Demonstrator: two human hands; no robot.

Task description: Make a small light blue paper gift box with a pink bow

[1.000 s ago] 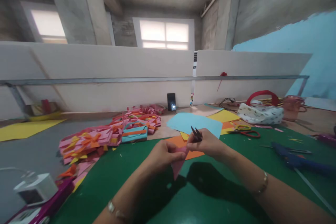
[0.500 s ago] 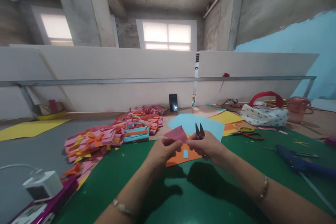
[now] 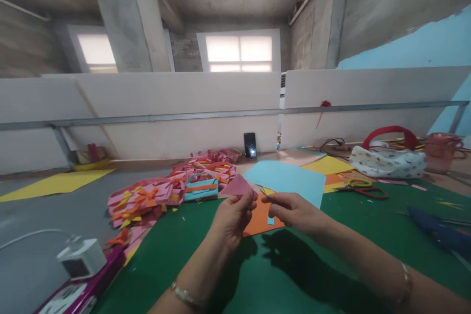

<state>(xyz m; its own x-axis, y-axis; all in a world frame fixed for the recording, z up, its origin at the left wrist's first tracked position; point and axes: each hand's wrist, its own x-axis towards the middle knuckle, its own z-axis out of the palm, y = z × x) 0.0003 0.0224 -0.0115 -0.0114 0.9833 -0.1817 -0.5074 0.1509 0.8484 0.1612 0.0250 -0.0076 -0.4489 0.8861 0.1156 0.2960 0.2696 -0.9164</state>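
My left hand (image 3: pixel 234 216) pinches a small folded pink paper piece (image 3: pixel 238 186) by its lower edge and holds it up over the green mat (image 3: pixel 294 274). My right hand (image 3: pixel 294 210) is closed just to the right of it. Only the thin dark tips of small snips (image 3: pixel 262 191) show at its fingertips, pointing left at the pink paper. Under both hands lies an orange sheet (image 3: pixel 257 221), with a light blue sheet (image 3: pixel 289 180) behind it.
A heap of pink, orange and yellow paper crafts (image 3: pixel 165 191) lies left of the hands. Scissors (image 3: pixel 362 188), a blue glue gun (image 3: pixel 439 228), a white fabric bag (image 3: pixel 388 163) and a pink cup (image 3: pixel 439 151) are right. A phone (image 3: pixel 250 144) leans on the partition. A white device (image 3: pixel 81 258) sits near left.
The left hand has lifted the pink piece from below the hands to above them. The snips, whose blades pointed up, now lie turned left toward the paper. The view has shifted slightly.
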